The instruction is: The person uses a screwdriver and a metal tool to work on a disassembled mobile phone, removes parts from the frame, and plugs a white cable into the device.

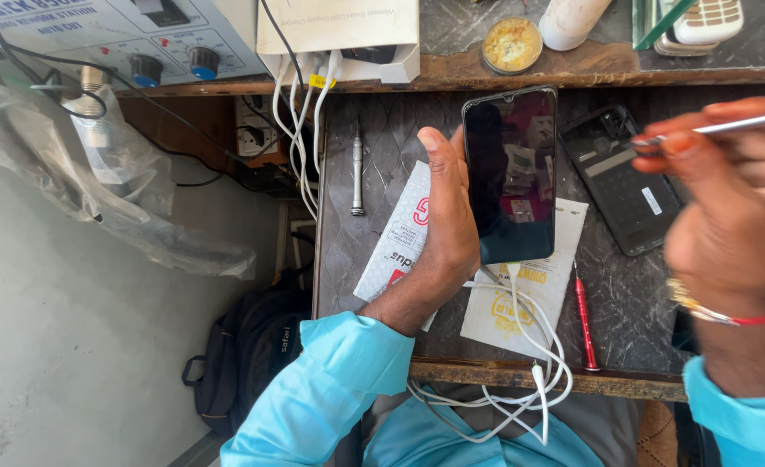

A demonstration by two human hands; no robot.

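Head view. Left hand (445,227): clasped around the left edge of a black smartphone (510,173), held upright above the bench (382,147), dark screen facing the camera. White cable (521,337): plugged into the phone's lower end, looping down off the bench edge. Right hand (732,207): raised close to the camera, blurred, fingers pinched on a thin metal tool (728,126). Second black phone (624,177): flat on the bench, right of the held one. Red screwdriver (584,324): near the front edge. Silver screwdriver bit (357,169): left. White packets (400,242): under the held phone.
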